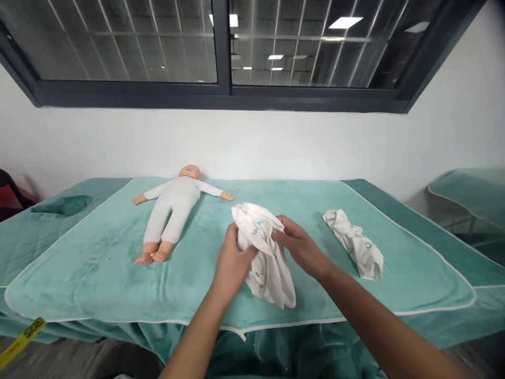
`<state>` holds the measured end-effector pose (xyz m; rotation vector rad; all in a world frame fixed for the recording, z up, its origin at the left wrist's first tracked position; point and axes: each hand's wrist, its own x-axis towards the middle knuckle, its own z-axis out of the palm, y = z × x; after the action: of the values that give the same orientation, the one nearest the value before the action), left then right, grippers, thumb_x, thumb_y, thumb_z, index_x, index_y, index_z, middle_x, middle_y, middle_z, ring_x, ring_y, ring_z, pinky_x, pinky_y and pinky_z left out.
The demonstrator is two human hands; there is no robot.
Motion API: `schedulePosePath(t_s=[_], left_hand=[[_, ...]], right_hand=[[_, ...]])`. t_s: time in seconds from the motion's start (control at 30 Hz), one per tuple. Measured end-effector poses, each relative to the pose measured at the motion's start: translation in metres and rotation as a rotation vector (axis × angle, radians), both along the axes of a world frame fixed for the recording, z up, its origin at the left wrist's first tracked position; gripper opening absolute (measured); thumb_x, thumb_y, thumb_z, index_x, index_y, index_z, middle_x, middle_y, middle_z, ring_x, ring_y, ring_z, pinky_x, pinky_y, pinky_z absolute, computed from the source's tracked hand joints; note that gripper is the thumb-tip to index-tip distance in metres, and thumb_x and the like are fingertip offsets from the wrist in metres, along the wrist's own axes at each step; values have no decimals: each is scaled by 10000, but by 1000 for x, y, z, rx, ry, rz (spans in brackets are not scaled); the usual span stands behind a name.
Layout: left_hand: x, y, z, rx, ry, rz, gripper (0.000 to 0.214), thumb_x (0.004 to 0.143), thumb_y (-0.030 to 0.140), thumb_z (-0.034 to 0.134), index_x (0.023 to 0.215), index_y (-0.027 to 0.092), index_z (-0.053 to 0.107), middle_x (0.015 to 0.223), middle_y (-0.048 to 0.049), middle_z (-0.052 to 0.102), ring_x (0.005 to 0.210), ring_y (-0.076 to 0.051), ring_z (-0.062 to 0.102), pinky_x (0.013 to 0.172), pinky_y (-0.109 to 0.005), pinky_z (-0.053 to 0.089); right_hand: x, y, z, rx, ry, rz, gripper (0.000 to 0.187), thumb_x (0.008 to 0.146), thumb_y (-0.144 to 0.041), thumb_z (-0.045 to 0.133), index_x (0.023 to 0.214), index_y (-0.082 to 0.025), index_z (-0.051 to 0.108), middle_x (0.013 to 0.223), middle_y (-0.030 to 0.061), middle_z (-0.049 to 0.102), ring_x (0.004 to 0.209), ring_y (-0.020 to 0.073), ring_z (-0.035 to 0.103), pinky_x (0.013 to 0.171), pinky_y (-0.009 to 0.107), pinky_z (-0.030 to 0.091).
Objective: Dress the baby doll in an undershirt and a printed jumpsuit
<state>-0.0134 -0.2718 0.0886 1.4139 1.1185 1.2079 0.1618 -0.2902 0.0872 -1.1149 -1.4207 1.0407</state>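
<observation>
Both my hands hold up a white printed baby garment (265, 252) above the front of a teal towel (98, 258). My left hand (232, 263) grips its left side with fingers curled into the cloth. My right hand (298, 245) pinches the garment's upper right edge. The rest of the cloth hangs down between my wrists. A baby doll (173, 208) in a pale bodysuit lies on its back at the far left of the towel, arms spread. A second white printed garment (355, 242) lies crumpled on the towel to the right of my hands.
The towel covers a table draped in darker teal cloth (453, 247) that stands against a white wall under a dark-framed window. A small teal cushion (63, 204) lies at the far left. Another teal-covered surface (469, 195) shows at the right edge.
</observation>
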Motion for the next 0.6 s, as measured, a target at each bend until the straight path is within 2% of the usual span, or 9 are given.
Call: schedulePosePath(t_s=[0.1,0.23,0.3,0.4,0.53,0.6], left_hand=[[-4,14,11,96,-10,109,436,684,149,692,1113,217,653,1090,-34,675,1019,-236,602,906,-289,428],[-16,26,21,199,89,208,477,694,135,650,1164,220,658,868,6,653,769,-186,581,766,-266,433],[-21,29,23,302,197,268,441,713,143,632,1146,216,672,846,3,630,778,-187,568,766,-263,426],[-22,28,23,453,339,338,328,767,173,588,1080,206,681,962,-25,633,930,-207,576,827,-270,427],[-17,24,17,472,385,288,295,784,165,539,1047,203,665,912,-11,613,866,-186,572,779,-277,441],[-13,21,13,473,390,242,294,782,150,517,1033,198,663,841,3,574,790,-166,545,751,-275,439]], right_hand=[[13,9,2,55,-142,-173,253,922,-444,518,904,-214,624,828,-13,598,782,157,532,709,269,409],[31,14,5,74,-210,-360,252,917,-442,505,900,-216,615,811,-9,611,738,159,535,658,270,395],[37,14,8,86,-234,-427,242,918,-433,499,905,-218,610,783,-10,604,709,159,532,644,276,391],[43,12,11,195,-353,-498,223,935,-396,470,910,-221,606,819,9,614,766,179,556,713,307,418],[37,6,6,419,-616,-573,193,939,-344,466,955,-208,601,1005,80,619,952,233,557,866,383,424],[25,0,-2,407,-679,-482,203,936,-370,494,1017,-206,583,1036,90,614,965,238,559,863,389,436]])
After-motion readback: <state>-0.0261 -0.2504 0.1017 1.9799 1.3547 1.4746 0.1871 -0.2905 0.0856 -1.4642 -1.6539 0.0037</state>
